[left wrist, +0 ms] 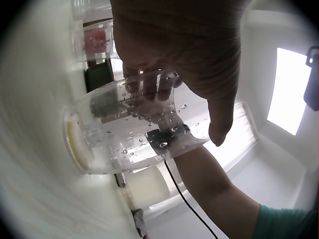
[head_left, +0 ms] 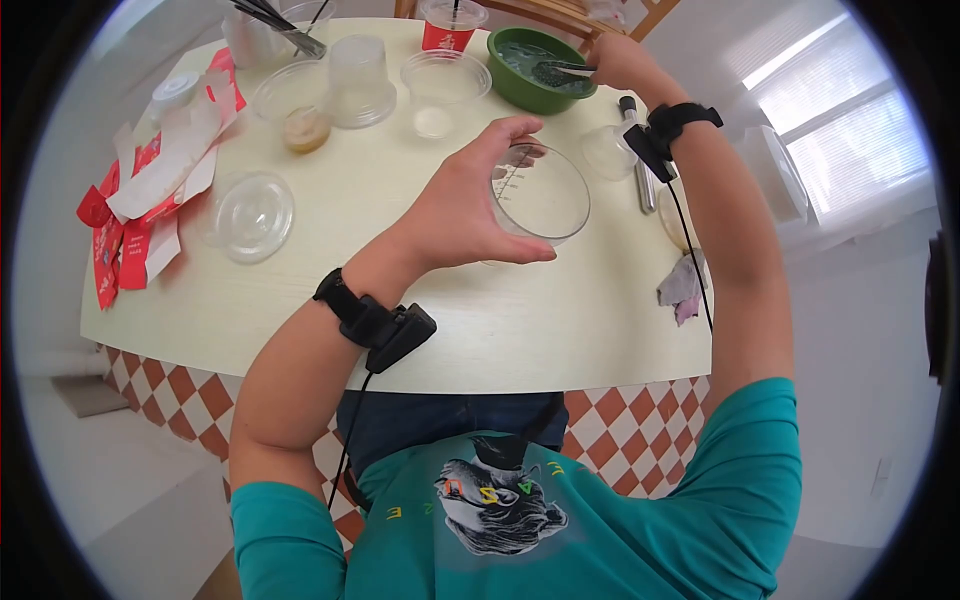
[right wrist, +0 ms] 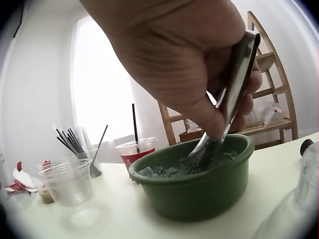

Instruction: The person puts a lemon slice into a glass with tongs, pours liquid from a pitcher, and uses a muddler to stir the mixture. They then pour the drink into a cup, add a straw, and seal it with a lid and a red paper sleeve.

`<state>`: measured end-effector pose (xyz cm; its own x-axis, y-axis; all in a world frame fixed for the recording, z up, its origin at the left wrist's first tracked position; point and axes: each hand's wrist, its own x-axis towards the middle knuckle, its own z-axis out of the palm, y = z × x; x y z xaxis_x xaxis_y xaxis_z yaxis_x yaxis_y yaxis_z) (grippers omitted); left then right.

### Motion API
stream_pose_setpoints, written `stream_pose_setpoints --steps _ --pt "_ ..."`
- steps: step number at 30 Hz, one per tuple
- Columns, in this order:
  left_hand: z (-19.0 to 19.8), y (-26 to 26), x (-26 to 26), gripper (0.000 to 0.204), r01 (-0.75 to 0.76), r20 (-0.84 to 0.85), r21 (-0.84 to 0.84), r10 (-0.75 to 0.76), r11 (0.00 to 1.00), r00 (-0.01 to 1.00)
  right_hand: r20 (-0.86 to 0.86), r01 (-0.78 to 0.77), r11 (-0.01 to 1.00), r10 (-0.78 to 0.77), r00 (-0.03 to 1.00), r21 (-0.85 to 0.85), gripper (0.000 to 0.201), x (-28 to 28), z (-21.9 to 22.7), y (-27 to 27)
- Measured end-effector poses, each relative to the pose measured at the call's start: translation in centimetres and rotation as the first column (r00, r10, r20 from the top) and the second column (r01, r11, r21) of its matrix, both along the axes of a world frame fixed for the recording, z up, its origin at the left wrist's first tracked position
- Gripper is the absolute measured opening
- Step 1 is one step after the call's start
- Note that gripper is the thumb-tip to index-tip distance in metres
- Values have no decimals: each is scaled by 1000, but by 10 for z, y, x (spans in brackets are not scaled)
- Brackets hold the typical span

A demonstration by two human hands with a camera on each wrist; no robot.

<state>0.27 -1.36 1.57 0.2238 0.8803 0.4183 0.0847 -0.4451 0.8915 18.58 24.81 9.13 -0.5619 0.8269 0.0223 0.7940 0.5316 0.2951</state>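
Fingers and thumb of the left hand curve round a clear glass, gripping it near its mouth, the thumb on the side nearer the person and the fingers on the far side. Measuring lines run up the wall of the glass, and the left wrist view shows droplets on it. The glass stands upright at the middle of the tabletop; whether its base touches the surface, I cannot tell.

The right hand pinches metal tongs between its thumb and fingers. The tongs slant down into a green bowl, their tips among clear chunks that look like ice. The bowl sits toward the far edge of the tabletop, beyond the glass and to its right.

Just left of the bowl is a red-and-clear cup with a black straw. Farther left are an open clear cup, stacked plastic cups, a tub with brownish contents and a bundle of dark straws. A clear round lid lies near torn red-and-white packaging. On the right side, a metal rod with a dark end lies near the bowl, and a crumpled cloth rests close to the edge.
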Motion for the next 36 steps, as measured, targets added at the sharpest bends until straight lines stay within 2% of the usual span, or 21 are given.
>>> stream_pose_setpoints --steps 4,6,9,16,19,21,22,24,25,27,28,30,34,36 --pt "0 0 0 98 -8 2 0 8 1000 1000 12 -4 1000 4 1000 6 24 2 3 0" --pt "2 0 -2 98 -18 -17 -2 18 1000 1000 -53 -63 996 66 996 64 23 9 5 1" --pt "1 0 -2 97 -24 -30 -9 24 1000 999 -90 -93 995 96 991 32 24 13 9 -14" --pt "-4 3 -3 93 -34 -16 -30 34 999 999 -122 -34 999 36 992 26 28 24 7 -15" --pt "-7 5 -3 92 -31 -10 -29 31 999 999 -171 -35 999 30 985 -27 30 31 9 -15" --pt "-8 5 -4 92 -26 -5 -37 26 999 1000 -284 -99 995 85 955 -34 32 39 13 -19" --pt "-9 5 -4 91 -24 0 -46 24 999 1000 -283 -98 995 84 955 -33 32 42 17 -26" --pt "-10 5 -4 91 -21 -2 -46 21 999 1000 -530 -184 980 118 840 -74 27 49 31 -52" --pt "-10 5 -3 91 -19 -3 -46 19 999 1000 -528 -185 980 118 841 -75 27 52 39 -67" --pt "-11 6 -3 91 -14 -1 -56 14 998 1000 -641 -281 947 120 758 -154 27 58 56 -100" --pt "-11 7 -4 91 -8 -3 -64 7 998 1000 -640 -281 947 120 759 -156 27 61 62 -113" --pt "-10 6 -4 91 -8 -5 -74 8 997 1000 -656 -354 888 81 750 -295 30 67 71 -133" --pt "-9 7 -6 91 -12 -31 -93 9 996 999 -617 -388 844 89 782 -370 31 61 68 -170" --pt "-9 6 -7 91 -7 -16 -100 5 995 1000 -563 -467 808 212 799 -358 30 52 63 -179"
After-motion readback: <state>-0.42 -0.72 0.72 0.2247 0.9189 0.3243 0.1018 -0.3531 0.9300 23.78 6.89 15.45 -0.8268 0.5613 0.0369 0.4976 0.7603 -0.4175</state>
